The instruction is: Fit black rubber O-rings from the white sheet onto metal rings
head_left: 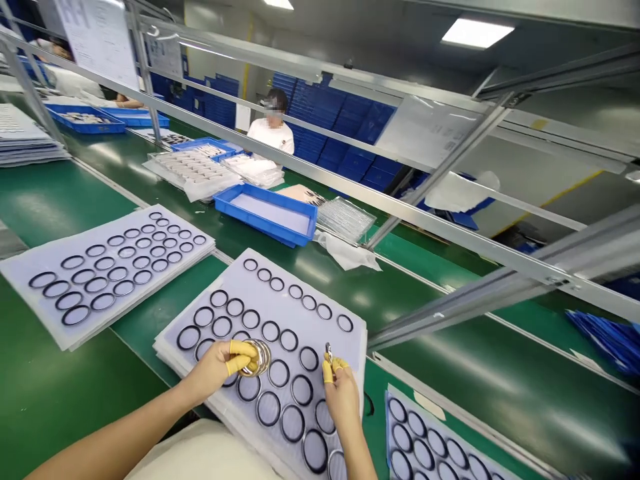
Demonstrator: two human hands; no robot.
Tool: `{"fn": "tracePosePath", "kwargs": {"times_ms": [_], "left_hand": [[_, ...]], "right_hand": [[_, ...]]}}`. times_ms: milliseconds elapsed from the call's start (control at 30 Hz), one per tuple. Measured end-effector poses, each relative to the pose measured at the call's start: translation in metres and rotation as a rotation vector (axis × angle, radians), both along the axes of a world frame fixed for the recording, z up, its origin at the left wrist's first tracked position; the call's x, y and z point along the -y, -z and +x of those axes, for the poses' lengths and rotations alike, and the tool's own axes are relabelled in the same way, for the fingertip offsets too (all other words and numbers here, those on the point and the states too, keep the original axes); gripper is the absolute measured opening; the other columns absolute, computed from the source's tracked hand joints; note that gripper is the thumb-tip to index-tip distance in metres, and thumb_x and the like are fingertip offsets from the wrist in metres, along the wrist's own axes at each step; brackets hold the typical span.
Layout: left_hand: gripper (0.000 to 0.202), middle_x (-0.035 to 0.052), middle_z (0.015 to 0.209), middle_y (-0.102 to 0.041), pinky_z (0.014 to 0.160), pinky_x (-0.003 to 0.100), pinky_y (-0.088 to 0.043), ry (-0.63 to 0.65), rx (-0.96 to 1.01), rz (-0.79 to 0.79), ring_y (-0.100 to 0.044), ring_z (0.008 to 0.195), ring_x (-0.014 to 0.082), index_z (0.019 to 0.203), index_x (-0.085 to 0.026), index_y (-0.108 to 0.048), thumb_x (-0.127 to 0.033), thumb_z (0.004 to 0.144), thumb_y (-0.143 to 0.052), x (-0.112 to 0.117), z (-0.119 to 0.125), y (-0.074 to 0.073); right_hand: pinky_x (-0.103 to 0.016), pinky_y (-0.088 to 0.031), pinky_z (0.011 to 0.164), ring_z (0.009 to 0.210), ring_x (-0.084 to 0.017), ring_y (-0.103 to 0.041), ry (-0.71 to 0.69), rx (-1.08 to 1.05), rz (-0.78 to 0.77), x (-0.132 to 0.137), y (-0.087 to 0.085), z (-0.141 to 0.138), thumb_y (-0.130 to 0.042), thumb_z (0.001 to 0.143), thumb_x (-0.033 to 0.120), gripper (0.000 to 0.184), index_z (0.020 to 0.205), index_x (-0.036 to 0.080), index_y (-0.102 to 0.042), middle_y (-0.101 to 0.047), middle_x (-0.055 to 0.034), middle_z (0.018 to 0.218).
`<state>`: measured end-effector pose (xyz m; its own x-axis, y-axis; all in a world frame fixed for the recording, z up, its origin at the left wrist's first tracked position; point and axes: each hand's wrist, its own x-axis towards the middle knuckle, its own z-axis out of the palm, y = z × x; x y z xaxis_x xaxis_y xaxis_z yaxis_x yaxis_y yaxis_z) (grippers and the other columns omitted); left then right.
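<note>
My left hand (226,363), with yellow finger cots on its fingertips, is closed on a small stack of shiny metal rings (257,358). On the right, my right hand (341,387), also in yellow finger cots, pinches one metal ring (328,351) held nearly edge-on. Both hands are over a stack of pale sheets (300,267) on the green bench. Rows of dark-rimmed rings (279,373) lie flat on the top sheet, with a separate row along its far edge. My forearms and hands cover some of them.
To the left lies another stack of sheets with rings (125,252); a third ring sheet (425,427) sits lower right. A blue tray (267,212) stands beyond, near clear plastic trays (345,219). Metal rails (450,220) cross ahead. A co-worker (271,130) sits opposite.
</note>
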<state>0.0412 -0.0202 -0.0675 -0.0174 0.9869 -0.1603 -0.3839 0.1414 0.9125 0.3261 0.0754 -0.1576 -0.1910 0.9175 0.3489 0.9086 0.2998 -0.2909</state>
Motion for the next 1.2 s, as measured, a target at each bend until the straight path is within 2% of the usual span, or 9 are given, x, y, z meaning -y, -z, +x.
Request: {"fn": "tracePosePath", "kwargs": {"times_ms": [133,267,400,567,733,833,933,1000,1200], "left_hand": [[0.023,0.0034,0.070,-0.065,0.064,0.028,-0.047,-0.057,0.055,0.003,-0.057,0.065,0.0149,0.074,-0.014,-0.072,-0.035,0.067,-0.078,0.007,-0.008,0.000],[0.022,0.0026,0.069,-0.065,0.065,0.028,-0.046,-0.149,0.024,0.017,-0.056,0.065,0.0142,0.074,-0.016,-0.072,-0.037,0.070,-0.075,0.026,-0.030,0.006],[0.026,0.0048,0.073,-0.068,0.068,0.032,-0.048,-0.290,-0.069,-0.064,-0.059,0.068,0.0180,0.074,-0.017,-0.072,-0.042,0.067,-0.075,0.044,-0.067,0.027],[0.031,0.0059,0.057,-0.063,0.057,0.034,-0.049,-0.224,-0.004,-0.144,-0.059,0.057,0.0205,0.060,-0.018,-0.070,-0.047,0.062,-0.076,0.046,-0.115,0.057],[0.032,0.0055,0.063,-0.065,0.060,0.033,-0.048,-0.275,0.035,-0.136,-0.059,0.059,0.0193,0.066,-0.017,-0.073,-0.048,0.059,-0.079,0.048,-0.130,0.067],[0.030,0.0045,0.072,-0.067,0.066,0.029,-0.045,-0.298,0.022,-0.102,-0.057,0.066,0.0166,0.075,-0.018,-0.074,-0.045,0.065,-0.076,0.045,-0.130,0.053],[0.025,0.0021,0.067,-0.061,0.063,0.025,-0.041,-0.128,-0.029,-0.044,-0.050,0.063,0.0134,0.070,-0.016,-0.072,-0.041,0.073,-0.070,0.032,-0.131,0.031],[0.025,0.0011,0.063,-0.057,0.060,0.024,-0.039,-0.015,-0.085,-0.020,-0.045,0.060,0.0124,0.068,-0.015,-0.072,-0.038,0.076,-0.066,0.019,-0.131,0.022],[0.023,0.0048,0.075,-0.064,0.067,0.025,-0.046,0.127,-0.326,0.075,-0.055,0.070,0.0165,0.079,-0.017,-0.077,-0.034,0.078,-0.062,-0.013,-0.115,0.022]], "right_hand": [[-0.042,-0.053,0.085,0.099,-0.027,-0.065,-0.257,0.031,0.013,-0.027,-0.003,-0.061,-0.035,0.095,0.025,0.036,0.107,0.011,-0.067,-0.066,-0.0197,0.112],[-0.043,-0.052,0.087,0.100,-0.022,-0.063,-0.481,0.074,-0.016,-0.053,-0.004,-0.137,-0.054,0.094,0.024,0.021,0.111,0.016,-0.062,-0.064,-0.0095,0.115],[-0.042,-0.053,0.085,0.098,-0.021,-0.063,-0.586,0.083,-0.061,-0.074,-0.004,-0.210,-0.056,0.093,0.028,0.021,0.111,0.019,-0.061,-0.062,-0.0075,0.117],[-0.043,-0.053,0.084,0.099,-0.022,-0.063,-0.619,0.009,-0.169,-0.092,-0.006,-0.268,-0.057,0.093,0.029,0.024,0.114,0.018,-0.059,-0.061,-0.0079,0.118],[-0.047,-0.048,0.091,0.106,-0.024,-0.059,-0.605,-0.211,-0.354,-0.071,-0.021,-0.271,-0.057,0.092,0.031,0.023,0.111,0.018,-0.061,-0.060,-0.0084,0.120],[-0.041,-0.050,0.083,0.091,-0.022,-0.063,-0.613,-0.406,-0.543,-0.032,-0.037,-0.261,-0.052,0.092,0.041,0.030,0.090,0.016,-0.068,-0.068,-0.0078,0.093],[-0.030,-0.050,0.063,0.067,-0.019,-0.060,-0.647,-0.606,-0.776,0.007,-0.053,-0.254,-0.055,0.083,0.057,0.045,0.068,0.017,-0.068,-0.064,-0.0031,0.068],[-0.028,-0.046,0.061,0.061,-0.016,-0.055,-0.616,-0.747,-0.863,0.025,-0.061,-0.250,-0.061,0.077,0.061,0.045,0.064,0.018,-0.068,-0.060,-0.0005,0.063],[-0.026,-0.040,0.056,0.056,-0.014,-0.046,-0.462,-1.030,-0.961,0.041,-0.072,-0.236,-0.072,0.065,0.062,0.043,0.068,0.018,-0.073,-0.060,-0.0012,0.061]]}}
